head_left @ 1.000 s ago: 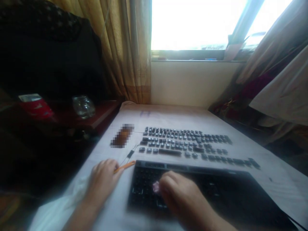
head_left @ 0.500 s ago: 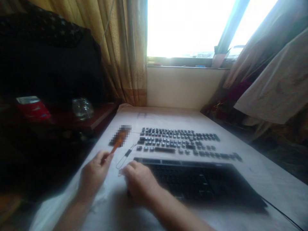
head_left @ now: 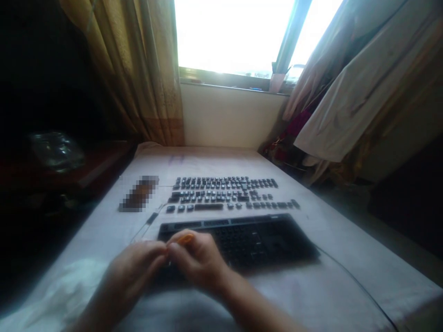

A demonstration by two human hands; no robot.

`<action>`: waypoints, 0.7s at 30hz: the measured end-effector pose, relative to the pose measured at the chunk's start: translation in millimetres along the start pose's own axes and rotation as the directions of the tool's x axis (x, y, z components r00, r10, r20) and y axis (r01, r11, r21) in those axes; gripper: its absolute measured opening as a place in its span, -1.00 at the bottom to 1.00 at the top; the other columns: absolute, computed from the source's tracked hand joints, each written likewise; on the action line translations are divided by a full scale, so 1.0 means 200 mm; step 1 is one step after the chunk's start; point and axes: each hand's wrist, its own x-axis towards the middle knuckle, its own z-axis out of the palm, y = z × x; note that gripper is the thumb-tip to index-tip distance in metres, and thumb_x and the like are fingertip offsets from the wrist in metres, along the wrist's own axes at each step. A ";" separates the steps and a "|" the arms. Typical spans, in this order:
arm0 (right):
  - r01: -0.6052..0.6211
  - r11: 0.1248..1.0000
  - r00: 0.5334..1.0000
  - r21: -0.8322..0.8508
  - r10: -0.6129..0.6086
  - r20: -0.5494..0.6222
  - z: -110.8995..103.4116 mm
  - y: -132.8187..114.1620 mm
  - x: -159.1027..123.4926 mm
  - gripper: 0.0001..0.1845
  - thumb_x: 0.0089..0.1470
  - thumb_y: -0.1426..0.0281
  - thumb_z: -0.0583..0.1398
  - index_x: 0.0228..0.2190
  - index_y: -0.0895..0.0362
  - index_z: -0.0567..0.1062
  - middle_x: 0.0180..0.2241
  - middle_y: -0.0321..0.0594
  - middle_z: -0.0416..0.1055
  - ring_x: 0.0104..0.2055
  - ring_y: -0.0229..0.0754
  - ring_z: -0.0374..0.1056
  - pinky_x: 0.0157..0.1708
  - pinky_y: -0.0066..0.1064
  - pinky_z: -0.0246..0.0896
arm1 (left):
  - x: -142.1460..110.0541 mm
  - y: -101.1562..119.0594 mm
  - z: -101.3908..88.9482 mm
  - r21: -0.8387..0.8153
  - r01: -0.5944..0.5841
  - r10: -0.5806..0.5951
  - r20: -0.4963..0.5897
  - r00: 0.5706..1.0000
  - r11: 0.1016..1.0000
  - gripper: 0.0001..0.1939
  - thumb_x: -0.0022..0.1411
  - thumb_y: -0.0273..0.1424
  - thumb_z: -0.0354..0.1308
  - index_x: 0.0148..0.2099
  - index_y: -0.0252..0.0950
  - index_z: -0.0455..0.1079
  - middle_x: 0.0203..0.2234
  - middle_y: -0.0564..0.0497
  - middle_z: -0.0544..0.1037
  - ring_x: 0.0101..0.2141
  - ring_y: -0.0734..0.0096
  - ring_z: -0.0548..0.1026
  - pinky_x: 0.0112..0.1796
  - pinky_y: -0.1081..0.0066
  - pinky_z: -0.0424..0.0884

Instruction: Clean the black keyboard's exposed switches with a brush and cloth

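My right hand (head_left: 199, 258) is closed around a slim orange stick-like tool (head_left: 186, 239), whose end shows above the fingers. Against it, the pinched fingertips of my left hand (head_left: 136, 267) meet the tool's lower end, mostly hidden between the hands. Both hands are over the left part of a black keyboard (head_left: 277, 240), which has a bare patch on its right side. Beyond it lie rows of loose keycaps (head_left: 207, 207), a long space bar among them. A wire keycap puller (head_left: 152, 218) rests left of the keyboard.
A pixelated dark and orange object (head_left: 139, 193) lies at the table's left. Crumpled white material (head_left: 74, 281) is by my left forearm. The keyboard's cable (head_left: 360, 276) runs off to the right. A glass jar (head_left: 57, 150) stands on a side table; clothes (head_left: 332, 110) hang at right.
The orange tool has gone from my left hand by the pixelated object to my right hand over the keyboard. My hands have come together. The view has turned right.
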 end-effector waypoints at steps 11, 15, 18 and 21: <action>0.048 0.997 0.999 -0.060 -0.049 -0.015 -0.42 -0.07 -0.03 -0.83 0.19 0.36 0.18 -0.34 0.12 0.58 -0.52 -0.32 0.47 -0.52 -0.31 0.34 -0.51 -0.47 0.28 | 0.04 -0.04 0.02 0.238 -0.160 0.158 0.030 0.987 0.958 -0.70 0.32 -0.09 0.14 0.06 0.04 0.43 -0.14 0.10 0.63 -0.15 0.33 0.59 -0.11 0.40 0.53; -0.011 0.957 0.989 -0.290 -0.032 -0.144 -0.72 -0.03 -0.05 -0.84 0.20 0.36 0.18 -0.37 0.10 0.55 -0.55 -0.36 0.46 -0.55 -0.32 0.34 -0.53 -0.46 0.30 | 0.03 -0.20 0.00 0.366 -0.114 0.090 0.082 0.993 0.924 -0.58 0.29 0.06 0.07 0.15 0.16 0.36 0.03 0.15 0.58 0.04 0.19 0.53 0.07 0.17 0.43; -0.002 0.896 0.993 -0.445 -0.052 -0.109 -0.80 0.03 -0.07 -0.83 0.22 0.37 0.17 -0.35 0.10 0.56 -0.49 -0.32 0.54 -0.49 -0.28 0.43 -0.44 -0.41 0.38 | -0.01 -0.26 0.03 0.325 -0.012 -0.023 0.105 0.994 0.946 -0.65 0.35 0.01 -0.01 0.11 0.22 0.38 0.08 0.20 0.55 0.13 0.19 0.46 0.17 0.08 0.32; 0.076 0.854 0.992 -0.515 -0.117 -0.046 -0.79 0.08 -0.09 -0.80 0.24 0.42 0.13 -0.33 0.10 0.57 -0.43 -0.26 0.60 -0.41 -0.24 0.50 -0.35 -0.39 0.43 | -0.05 -0.29 0.06 0.265 0.103 -0.128 0.077 0.989 0.959 -0.70 0.32 -0.05 0.04 0.07 0.30 0.39 0.07 0.28 0.55 0.12 0.18 0.47 0.17 0.03 0.35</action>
